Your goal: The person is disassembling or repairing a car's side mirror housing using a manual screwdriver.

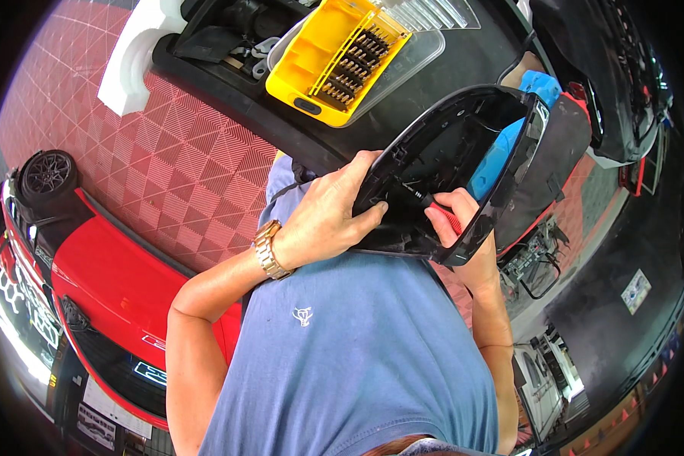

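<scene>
A hollow black plastic housing (433, 137), apparently a vehicle part, is tilted in front of my torso with its open inside facing me. My left hand (323, 209) grips the housing's left edge, thumb inside the rim and fingers behind it. Inside the hollow, my right hand (463, 216) is closed around a screwdriver (447, 216) with a red and black handle. Its shaft points left toward the inner wall, near my left thumb. Whether the tip sits on a screw is too small to tell.
On the black surface ahead lies a yellow case (304, 57) with rows of screwdriver bits (357, 68). White foam (133, 68) stands at the far left. A blue piece (539, 85) lies behind the housing. A red car (121, 266) is parked at left on red tiled floor (197, 152).
</scene>
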Available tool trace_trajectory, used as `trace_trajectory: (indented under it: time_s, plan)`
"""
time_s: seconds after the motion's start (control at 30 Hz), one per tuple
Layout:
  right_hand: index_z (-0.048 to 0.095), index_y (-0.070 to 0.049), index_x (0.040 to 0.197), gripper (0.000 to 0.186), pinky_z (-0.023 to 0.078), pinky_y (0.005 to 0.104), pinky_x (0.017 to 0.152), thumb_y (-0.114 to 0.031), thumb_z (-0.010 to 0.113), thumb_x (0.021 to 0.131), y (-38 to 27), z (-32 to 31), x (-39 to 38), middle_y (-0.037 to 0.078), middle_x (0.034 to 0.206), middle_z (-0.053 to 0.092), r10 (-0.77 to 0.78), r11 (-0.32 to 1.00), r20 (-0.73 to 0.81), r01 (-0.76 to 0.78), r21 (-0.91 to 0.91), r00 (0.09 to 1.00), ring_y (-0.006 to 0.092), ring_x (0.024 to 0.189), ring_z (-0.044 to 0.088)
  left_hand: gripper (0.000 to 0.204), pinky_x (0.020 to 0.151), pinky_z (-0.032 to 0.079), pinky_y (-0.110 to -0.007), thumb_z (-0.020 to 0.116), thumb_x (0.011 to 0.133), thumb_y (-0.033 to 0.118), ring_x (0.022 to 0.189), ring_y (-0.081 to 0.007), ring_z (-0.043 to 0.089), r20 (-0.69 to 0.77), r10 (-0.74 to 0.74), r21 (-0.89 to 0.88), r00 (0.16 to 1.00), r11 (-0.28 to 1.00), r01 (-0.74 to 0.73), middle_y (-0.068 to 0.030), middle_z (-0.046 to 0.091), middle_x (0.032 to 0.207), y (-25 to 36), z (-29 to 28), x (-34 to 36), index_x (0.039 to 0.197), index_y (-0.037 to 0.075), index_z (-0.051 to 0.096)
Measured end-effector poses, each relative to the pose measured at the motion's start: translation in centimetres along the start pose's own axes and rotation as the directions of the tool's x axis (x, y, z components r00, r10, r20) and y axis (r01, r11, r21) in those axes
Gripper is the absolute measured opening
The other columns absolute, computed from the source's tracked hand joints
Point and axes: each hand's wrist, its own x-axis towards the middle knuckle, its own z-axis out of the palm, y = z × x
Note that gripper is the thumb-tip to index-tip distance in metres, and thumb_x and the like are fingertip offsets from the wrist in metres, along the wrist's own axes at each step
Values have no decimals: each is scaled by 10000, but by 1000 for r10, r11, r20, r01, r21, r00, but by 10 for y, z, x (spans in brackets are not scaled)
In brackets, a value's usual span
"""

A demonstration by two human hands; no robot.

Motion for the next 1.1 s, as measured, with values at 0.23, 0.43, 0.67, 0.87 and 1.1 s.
trace_trajectory:
  time_s: [0.23,0.43,0.67,0.87,1.1]
  plan:
    - [636,33,951,167,414,360,525,-133,635,963,-3,-6,0,109,632,557,414,856,203,-456,243,887,222,529,516,514,788,532,-378,699,844,66,941,-301,691,-12,34,2,999,999,-34,-174,679,1028,-1,1,0,1295,6,458]
    - [632,25,1048,180,501,375,599,-113,657,935,-10,-9,6,132,742,666,214,970,73,-221,103,974,302,631,657,507,768,536,-361,704,852,66,909,-272,703,-33,12,-48,999,999,-14,-177,695,1019,1,2,5,1289,-11,459]
    - [619,-29,1132,268,524,411,662,-103,687,884,-17,-30,7,155,850,705,241,970,87,-240,-25,967,345,746,700,481,782,536,-333,722,851,62,875,-181,684,-41,5,-102,999,995,-9,-156,701,992,3,1,12,1259,-38,487]
    - [649,-26,1112,212,509,293,661,-63,679,906,-11,-48,-3,128,814,690,262,952,-70,-246,180,962,174,690,664,522,864,518,-312,734,851,74,966,-180,658,-22,18,-188,1000,982,-21,-142,672,1104,0,-4,30,1290,-50,479]
    - [651,40,1142,231,470,206,679,-59,679,935,0,-75,-17,19,854,668,353,825,-239,-180,536,905,61,740,574,642,979,454,-263,756,842,61,1106,-111,560,144,-100,-419,984,895,153,-67,604,1250,-6,-12,60,1393,-58,447]
